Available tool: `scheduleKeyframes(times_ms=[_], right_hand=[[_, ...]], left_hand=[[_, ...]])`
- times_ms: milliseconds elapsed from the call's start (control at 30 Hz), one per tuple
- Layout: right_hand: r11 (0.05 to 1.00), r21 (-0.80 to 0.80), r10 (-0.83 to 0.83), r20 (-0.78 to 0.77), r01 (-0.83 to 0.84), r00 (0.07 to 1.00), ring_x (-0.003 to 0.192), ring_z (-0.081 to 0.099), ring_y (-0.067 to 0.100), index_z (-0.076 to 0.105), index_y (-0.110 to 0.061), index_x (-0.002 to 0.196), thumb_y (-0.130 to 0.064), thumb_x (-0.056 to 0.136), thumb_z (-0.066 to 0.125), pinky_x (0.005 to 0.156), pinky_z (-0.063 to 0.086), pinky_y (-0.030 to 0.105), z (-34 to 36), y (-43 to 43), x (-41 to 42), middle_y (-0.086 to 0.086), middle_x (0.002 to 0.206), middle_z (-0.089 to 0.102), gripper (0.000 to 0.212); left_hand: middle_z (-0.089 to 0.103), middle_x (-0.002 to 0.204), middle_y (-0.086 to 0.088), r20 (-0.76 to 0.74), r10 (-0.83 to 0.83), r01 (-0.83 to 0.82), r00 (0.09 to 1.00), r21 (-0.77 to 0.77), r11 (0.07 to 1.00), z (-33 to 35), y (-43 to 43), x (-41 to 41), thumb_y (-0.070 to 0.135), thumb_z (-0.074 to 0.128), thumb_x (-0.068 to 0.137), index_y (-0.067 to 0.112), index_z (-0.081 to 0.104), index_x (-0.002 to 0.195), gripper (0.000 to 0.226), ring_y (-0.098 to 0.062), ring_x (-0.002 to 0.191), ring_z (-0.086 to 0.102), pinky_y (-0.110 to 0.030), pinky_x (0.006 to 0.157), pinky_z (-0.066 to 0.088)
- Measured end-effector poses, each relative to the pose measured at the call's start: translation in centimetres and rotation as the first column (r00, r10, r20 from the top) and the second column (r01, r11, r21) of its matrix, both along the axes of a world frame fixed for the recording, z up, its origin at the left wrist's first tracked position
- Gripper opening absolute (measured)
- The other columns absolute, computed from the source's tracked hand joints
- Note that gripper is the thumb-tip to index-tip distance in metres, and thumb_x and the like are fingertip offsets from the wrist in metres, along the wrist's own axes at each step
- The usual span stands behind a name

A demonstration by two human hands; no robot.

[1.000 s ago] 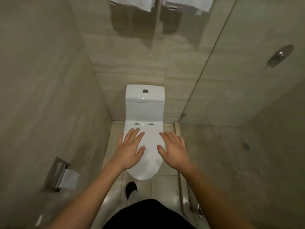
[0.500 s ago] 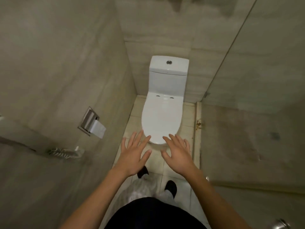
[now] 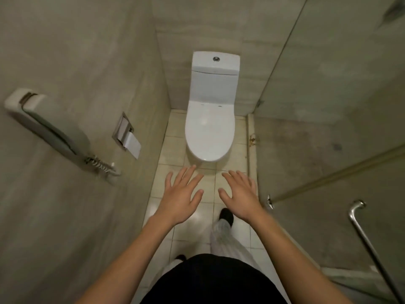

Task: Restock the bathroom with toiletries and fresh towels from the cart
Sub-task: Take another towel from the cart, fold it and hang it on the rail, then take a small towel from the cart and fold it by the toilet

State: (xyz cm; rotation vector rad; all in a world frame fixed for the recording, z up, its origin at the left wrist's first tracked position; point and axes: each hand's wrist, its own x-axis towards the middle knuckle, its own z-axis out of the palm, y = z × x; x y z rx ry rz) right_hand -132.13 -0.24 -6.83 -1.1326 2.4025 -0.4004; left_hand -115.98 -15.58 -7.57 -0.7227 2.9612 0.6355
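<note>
Head view: left hand (image 3: 179,199) and right hand (image 3: 241,199) empty, fingers (image 3: 187,173) spread; toilet paper (image 3: 132,141), centre left, looks light, crushable, best gripped endwise.

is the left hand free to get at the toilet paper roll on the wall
Probably yes: the left hand is open and empty, with nothing between it and the toilet paper roll.

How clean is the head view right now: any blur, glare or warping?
Head view: dim, flat light; the phone at left is blurred; the wide-angle lens bows the walls; toilet, left hand and right hand read sharp; faint glare on the floor tiles.
</note>
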Motion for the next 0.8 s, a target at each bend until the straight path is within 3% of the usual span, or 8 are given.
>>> scheduleKeyframes(times_ms=[300, 600, 800], right_hand=[[1.0, 0.019, -0.013, -0.003, 0.013, 1.0, 0.156, 0.002, 0.018, 0.03, -0.034, 0.157, -0.047, 0.103, 0.042, 0.125, -0.003, 0.046, 0.7, 5.6, 11.6, -0.001, 0.167, 0.021, 0.057], [1.0, -0.007, 0.018, -0.011, -0.018, 1.0, 0.156, 0.003, 0.018, 0.03, -0.029, 0.157, -0.046, 0.103, 0.041, 0.125, -0.003, 0.045, 0.8, 11.2, 16.4, -0.001, 0.167, 0.023, 0.058], [0.993, -0.032, 0.113, 0.016, -0.113, 0.993, 0.156, 0.006, 0.019, 0.031, -0.027, 0.157, -0.046, 0.103, 0.041, 0.125, 0.001, 0.046, 0.0, 16.9, 18.1, -0.003, 0.166, 0.025, 0.058]], left_hand=[[0.03, 0.164, 0.008, -0.12, 0.032, -0.017, 0.992, 0.123, 0.992, -0.2, 5.8, 11.0, 0.047, 0.03, 0.103, 0.037, 0.045, 0.148, 0.049, -0.012, 0.154, 0.018, -0.048, 0.124, 0.005], [0.024, 0.166, 0.009, -0.066, 0.082, -0.075, 0.994, 0.103, 0.992, -0.3, 12.0, 16.8, 0.046, 0.032, 0.104, 0.038, 0.038, 0.152, 0.048, -0.011, 0.155, 0.01, -0.046, 0.125, -0.002], [0.02, 0.167, 0.008, 0.005, 0.162, -0.162, 0.987, 0.073, 0.984, -0.3, 18.6, 19.0, 0.055, 0.019, 0.098, 0.037, 0.033, 0.154, 0.061, -0.013, 0.156, 0.006, -0.048, 0.124, -0.002]])
